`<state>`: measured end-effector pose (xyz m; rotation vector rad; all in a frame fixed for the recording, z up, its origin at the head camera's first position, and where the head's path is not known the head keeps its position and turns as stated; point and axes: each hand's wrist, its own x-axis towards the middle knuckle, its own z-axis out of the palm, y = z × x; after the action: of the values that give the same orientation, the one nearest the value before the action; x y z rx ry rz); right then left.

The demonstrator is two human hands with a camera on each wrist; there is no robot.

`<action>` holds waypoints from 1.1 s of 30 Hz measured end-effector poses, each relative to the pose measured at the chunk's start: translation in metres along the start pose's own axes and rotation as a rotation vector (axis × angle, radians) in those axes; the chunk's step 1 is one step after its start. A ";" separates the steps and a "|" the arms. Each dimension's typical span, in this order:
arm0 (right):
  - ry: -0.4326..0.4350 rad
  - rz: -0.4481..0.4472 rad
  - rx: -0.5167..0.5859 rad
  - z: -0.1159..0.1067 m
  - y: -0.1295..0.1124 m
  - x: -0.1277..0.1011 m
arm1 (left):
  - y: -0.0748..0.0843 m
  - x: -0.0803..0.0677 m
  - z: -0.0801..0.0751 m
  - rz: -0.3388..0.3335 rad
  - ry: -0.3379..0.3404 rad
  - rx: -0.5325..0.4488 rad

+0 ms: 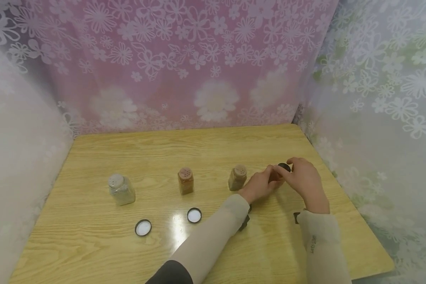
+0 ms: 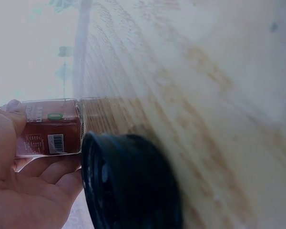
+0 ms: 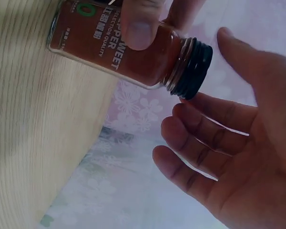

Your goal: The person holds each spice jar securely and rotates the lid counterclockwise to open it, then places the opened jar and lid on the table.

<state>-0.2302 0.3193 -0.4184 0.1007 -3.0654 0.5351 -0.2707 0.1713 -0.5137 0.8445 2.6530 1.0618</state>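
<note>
We note the wooden table (image 1: 206,150), enclosed by flowered curtains (image 1: 184,59) at the back and both sides. Toward its right edge, our left hand (image 1: 260,184) grips a spice jar (image 3: 119,45) of red-brown powder, thumb pressed on the label and fingers curled round the glass; the jar stands on the tabletop. Our right hand (image 1: 305,177) is beside the jar's black cap (image 3: 193,69), which sits on the jar's neck. The right-wrist view shows the fingers (image 3: 190,143) spread and loosely bent, just clear of the cap and holding nothing.

Left of the hands, three uncapped shaker jars stand in a row: a tan one (image 1: 237,177), an orange-brown one (image 1: 185,181), a pale one (image 1: 121,190). Two loose caps (image 1: 194,215) (image 1: 143,227) lie white side up near the front.
</note>
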 end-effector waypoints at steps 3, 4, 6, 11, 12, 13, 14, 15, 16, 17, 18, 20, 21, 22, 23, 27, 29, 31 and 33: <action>-0.006 -0.042 0.007 -0.002 -0.001 0.001 | 0.000 0.000 -0.001 0.003 0.001 0.002; -0.009 -0.066 0.012 -0.002 -0.001 0.001 | 0.000 0.001 0.000 0.004 0.001 0.003; -0.016 -0.104 0.022 -0.003 0.000 0.001 | 0.000 0.001 0.000 0.003 0.003 0.007; -0.050 -0.103 0.032 -0.002 0.000 0.000 | -0.001 0.001 0.001 -0.005 0.001 -0.005; -0.059 -0.084 0.032 -0.002 0.000 0.000 | 0.000 0.000 0.001 -0.010 -0.003 -0.013; -0.065 -0.062 0.025 -0.002 0.000 0.000 | 0.000 0.000 0.001 -0.015 -0.008 -0.020; -0.066 -0.037 0.016 -0.001 0.000 0.000 | 0.000 0.000 0.001 -0.018 -0.010 -0.028; -0.063 -0.011 0.006 -0.001 0.000 0.000 | 0.001 0.000 0.001 -0.020 -0.012 -0.034; -0.053 0.009 -0.006 -0.001 0.000 0.000 | 0.001 0.000 0.001 -0.022 -0.014 -0.038; -0.039 0.023 -0.015 -0.001 0.000 0.000 | 0.001 -0.001 0.001 -0.023 -0.013 -0.041; -0.026 0.027 -0.026 -0.001 0.000 0.000 | 0.001 -0.001 0.000 -0.020 -0.010 -0.041; -0.001 0.015 -0.036 0.000 0.001 0.000 | 0.002 0.000 0.001 -0.009 -0.001 -0.039; 0.007 -0.003 -0.034 0.000 0.002 0.000 | 0.002 0.000 0.002 -0.004 0.004 -0.032; 0.010 -0.024 -0.029 0.000 0.003 0.000 | 0.002 0.001 0.002 0.001 0.008 -0.024; 0.009 -0.047 -0.022 0.000 0.003 0.001 | 0.002 0.001 0.002 0.006 0.011 -0.018; -0.017 -0.120 0.007 -0.001 0.006 0.001 | 0.003 0.003 0.004 0.008 0.013 0.010; -0.032 -0.146 0.019 -0.002 0.008 0.001 | 0.004 0.003 0.005 0.003 0.010 0.014; -0.045 -0.161 0.031 -0.002 0.008 0.001 | 0.004 0.004 0.006 -0.001 0.008 0.017; -0.057 -0.159 0.028 -0.003 0.009 0.001 | 0.004 0.004 0.008 -0.006 0.009 0.020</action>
<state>-0.2318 0.3291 -0.4189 0.3629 -3.0686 0.5752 -0.2697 0.1808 -0.5165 0.8364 2.6762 1.0413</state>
